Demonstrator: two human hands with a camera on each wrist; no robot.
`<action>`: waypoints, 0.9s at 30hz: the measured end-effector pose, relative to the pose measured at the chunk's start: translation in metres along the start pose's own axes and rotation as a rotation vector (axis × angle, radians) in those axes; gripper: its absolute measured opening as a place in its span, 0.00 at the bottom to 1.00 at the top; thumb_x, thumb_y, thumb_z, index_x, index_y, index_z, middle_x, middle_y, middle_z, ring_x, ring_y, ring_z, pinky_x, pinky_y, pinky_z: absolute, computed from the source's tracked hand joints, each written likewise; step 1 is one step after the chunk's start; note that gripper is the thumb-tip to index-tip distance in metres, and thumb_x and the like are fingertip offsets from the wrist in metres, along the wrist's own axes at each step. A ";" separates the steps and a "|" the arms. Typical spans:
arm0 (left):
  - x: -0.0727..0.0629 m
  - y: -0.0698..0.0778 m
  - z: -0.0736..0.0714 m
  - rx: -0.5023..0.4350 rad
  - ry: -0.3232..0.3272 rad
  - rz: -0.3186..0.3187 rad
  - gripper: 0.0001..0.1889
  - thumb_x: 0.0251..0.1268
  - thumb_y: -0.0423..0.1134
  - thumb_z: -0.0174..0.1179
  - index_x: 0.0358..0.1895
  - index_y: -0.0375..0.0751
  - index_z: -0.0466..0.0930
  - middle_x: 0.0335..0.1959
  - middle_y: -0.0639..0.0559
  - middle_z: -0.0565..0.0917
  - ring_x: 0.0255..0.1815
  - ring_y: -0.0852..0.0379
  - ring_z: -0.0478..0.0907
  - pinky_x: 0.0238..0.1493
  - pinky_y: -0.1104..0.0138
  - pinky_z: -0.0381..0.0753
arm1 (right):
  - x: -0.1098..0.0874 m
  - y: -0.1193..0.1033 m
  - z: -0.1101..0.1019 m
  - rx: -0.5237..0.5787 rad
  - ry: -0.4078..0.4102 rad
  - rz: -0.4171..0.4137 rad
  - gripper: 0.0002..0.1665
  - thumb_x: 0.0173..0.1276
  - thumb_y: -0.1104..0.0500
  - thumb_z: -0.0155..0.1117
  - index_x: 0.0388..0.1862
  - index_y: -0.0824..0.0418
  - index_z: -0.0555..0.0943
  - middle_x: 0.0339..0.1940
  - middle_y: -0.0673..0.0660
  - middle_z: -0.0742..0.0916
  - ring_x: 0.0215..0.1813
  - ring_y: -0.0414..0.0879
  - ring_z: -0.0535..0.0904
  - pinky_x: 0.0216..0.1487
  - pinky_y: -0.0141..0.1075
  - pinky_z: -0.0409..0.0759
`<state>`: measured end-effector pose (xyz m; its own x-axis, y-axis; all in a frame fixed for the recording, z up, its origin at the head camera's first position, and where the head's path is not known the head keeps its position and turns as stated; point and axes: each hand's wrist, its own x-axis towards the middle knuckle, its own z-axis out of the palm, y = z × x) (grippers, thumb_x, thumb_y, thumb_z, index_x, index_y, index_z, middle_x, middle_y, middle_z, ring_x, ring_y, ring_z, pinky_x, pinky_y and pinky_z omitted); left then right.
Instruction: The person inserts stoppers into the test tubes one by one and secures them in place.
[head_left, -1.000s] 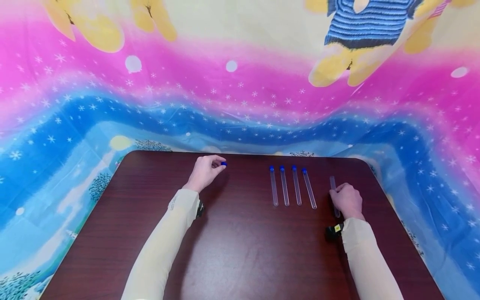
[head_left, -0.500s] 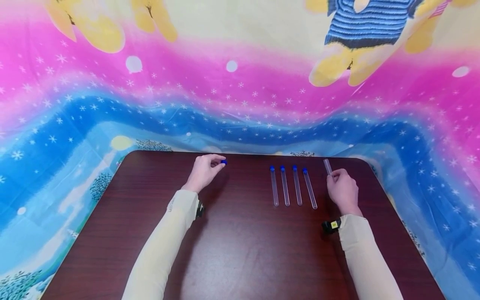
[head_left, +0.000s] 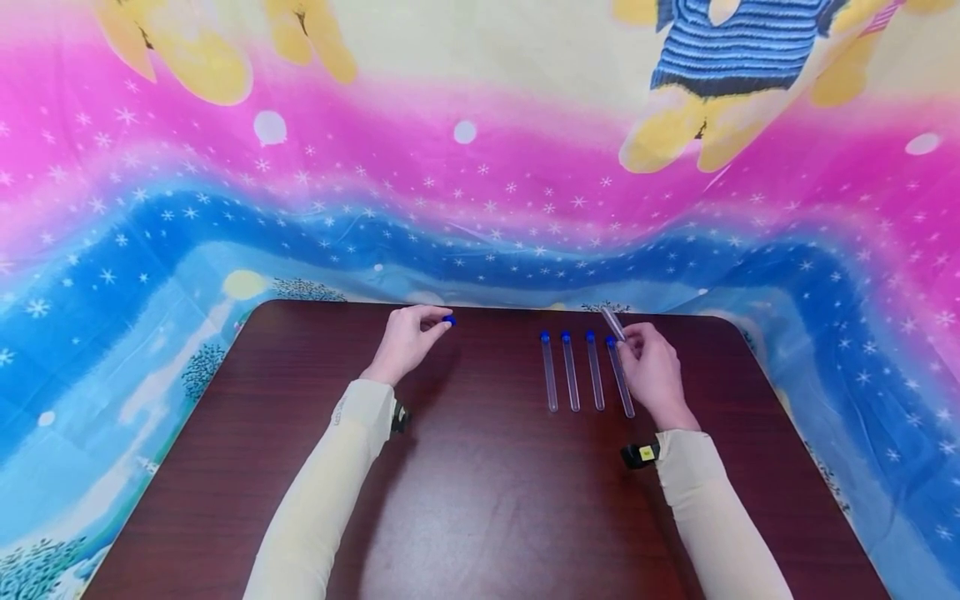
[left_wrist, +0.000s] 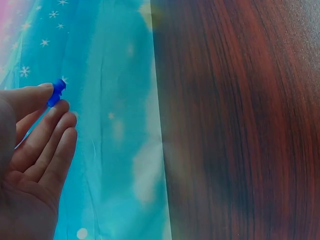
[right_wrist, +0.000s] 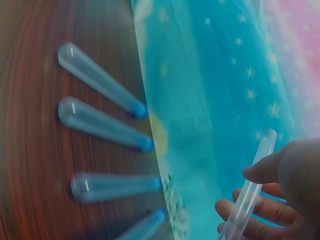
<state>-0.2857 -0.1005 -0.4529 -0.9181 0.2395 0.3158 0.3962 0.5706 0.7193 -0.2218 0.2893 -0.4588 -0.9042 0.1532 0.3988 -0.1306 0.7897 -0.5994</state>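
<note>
A small blue cap [left_wrist: 58, 92] is pinched between thumb and fingertips of my left hand [head_left: 407, 343], raised near the table's far edge. My right hand [head_left: 654, 367] grips a clear, capless test tube [right_wrist: 252, 185] between thumb and fingers. In the head view that tube tilts up and to the left, its lower part hidden by the hand. Right beside this hand, a blue-capped test tube [head_left: 622, 385] lies on the table, the rightmost of a row. The others in the row are a capped tube [head_left: 594, 375], another [head_left: 571, 375] and the leftmost [head_left: 549, 375].
The dark wooden table [head_left: 480, 500] has a far edge close behind both hands. A printed cloth [head_left: 480, 208] in pink and blue hangs behind it and around its sides. All the lying tubes point their capped ends toward that far edge.
My right hand has lifted the capless tube off the table and carried it left, to above the rightmost capped tube. The left hand with the cap has barely moved.
</note>
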 end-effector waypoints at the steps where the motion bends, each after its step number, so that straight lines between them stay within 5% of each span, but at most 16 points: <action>1: 0.000 0.000 0.000 0.000 0.000 0.001 0.14 0.71 0.39 0.67 0.56 0.41 0.88 0.49 0.47 0.88 0.45 0.53 0.86 0.49 0.59 0.84 | 0.000 -0.004 0.004 0.011 -0.003 -0.015 0.11 0.72 0.67 0.65 0.51 0.68 0.80 0.38 0.64 0.86 0.38 0.58 0.81 0.40 0.52 0.76; 12: 0.002 0.008 0.000 0.007 0.025 0.066 0.14 0.71 0.39 0.67 0.56 0.41 0.88 0.50 0.47 0.88 0.55 0.51 0.83 0.57 0.56 0.79 | -0.002 -0.055 0.040 0.139 -0.124 -0.118 0.11 0.73 0.65 0.67 0.51 0.63 0.81 0.40 0.57 0.83 0.40 0.51 0.81 0.41 0.46 0.80; 27: 0.004 0.033 0.008 -0.045 -0.029 0.086 0.14 0.71 0.41 0.66 0.57 0.44 0.88 0.51 0.51 0.88 0.57 0.52 0.81 0.59 0.57 0.78 | -0.005 -0.067 0.055 0.226 -0.197 -0.151 0.12 0.71 0.68 0.67 0.52 0.61 0.81 0.43 0.57 0.82 0.46 0.51 0.81 0.50 0.48 0.83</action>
<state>-0.2762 -0.0744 -0.4331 -0.8805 0.3084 0.3599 0.4725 0.5114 0.7178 -0.2307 0.2030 -0.4595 -0.9262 -0.0909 0.3658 -0.3358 0.6396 -0.6914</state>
